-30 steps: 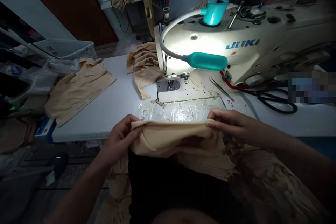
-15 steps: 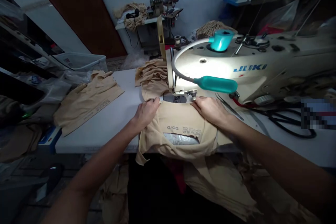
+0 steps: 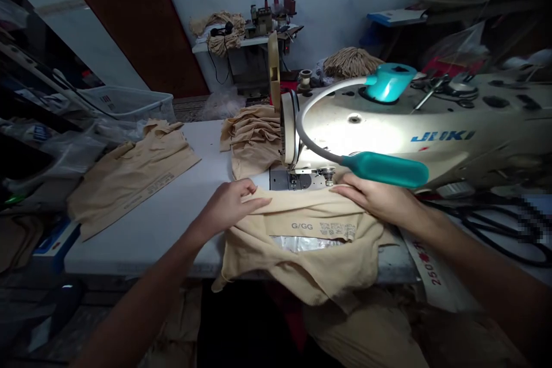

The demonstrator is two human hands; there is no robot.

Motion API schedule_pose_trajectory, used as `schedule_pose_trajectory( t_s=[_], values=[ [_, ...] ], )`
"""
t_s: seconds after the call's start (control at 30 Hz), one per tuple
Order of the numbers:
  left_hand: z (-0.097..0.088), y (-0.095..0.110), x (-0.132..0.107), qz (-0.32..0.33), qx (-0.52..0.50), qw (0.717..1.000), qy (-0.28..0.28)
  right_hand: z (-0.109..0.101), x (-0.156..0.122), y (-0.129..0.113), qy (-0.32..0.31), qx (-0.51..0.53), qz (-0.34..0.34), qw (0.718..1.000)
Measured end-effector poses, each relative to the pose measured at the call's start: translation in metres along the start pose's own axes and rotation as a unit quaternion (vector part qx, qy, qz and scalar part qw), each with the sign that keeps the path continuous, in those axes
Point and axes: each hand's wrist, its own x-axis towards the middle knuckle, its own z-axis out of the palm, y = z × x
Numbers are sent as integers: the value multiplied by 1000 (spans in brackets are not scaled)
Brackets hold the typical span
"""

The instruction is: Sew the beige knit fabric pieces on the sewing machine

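A beige stretch garment [image 3: 302, 264] printed "G/GG" lies over the front of the table, its lower part hanging off the edge. My left hand [image 3: 230, 204] pinches its upper edge at the left corner. On the other side my right hand [image 3: 373, 195] grips the same edge between thumb and fingers. The edge is held folded and stretched between both hands, just in front of the needle area [image 3: 295, 179] of the white Juki sewing machine [image 3: 379, 132]. A lit teal lamp [image 3: 388, 168] on a bent neck hangs before the machine.
Gathered beige fabric [image 3: 254, 132] lies left of the machine head. Another beige piece [image 3: 138, 178] rests on the table's [image 3: 181, 213] left side. Black cables [image 3: 495, 236] coil at the right. A clear plastic bin [image 3: 133, 103] stands behind on the left.
The garment's upper edge has been folded over between my hands, and my left thumb now lies along it. The view has shifted, so the machine appears lower and further right.
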Motion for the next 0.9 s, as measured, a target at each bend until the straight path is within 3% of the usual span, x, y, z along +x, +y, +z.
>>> schedule_pose_trajectory(
  t_s=[0.1,0.17,0.23,0.33,0.5,0.57,0.63,0.77,0.9],
  values=[
    [-23,-6,-23,-15,-46,995,-92,-10,-27,-12,-50,18,-34,998],
    [-34,-10,-38,-38,-51,989,-135,-16,-43,-22,-43,35,-37,998],
    [-38,-12,-53,-50,-64,988,-128,-21,-56,-31,-16,35,-18,999],
    [-34,-10,-69,-36,-142,988,-58,-21,-66,-38,9,28,8,1000],
    [-15,2,-71,-113,-348,929,55,-9,-62,-35,81,29,23,996],
    [-7,9,-69,-97,-306,942,95,-4,-58,-33,86,42,39,995],
    [4,17,-69,-49,-194,973,118,0,-55,-32,81,49,54,994],
    [47,38,-79,-18,-44,998,50,6,-52,-38,82,59,69,992],
    [83,53,-90,16,-52,998,31,3,-56,-51,82,69,68,992]
  ],
)
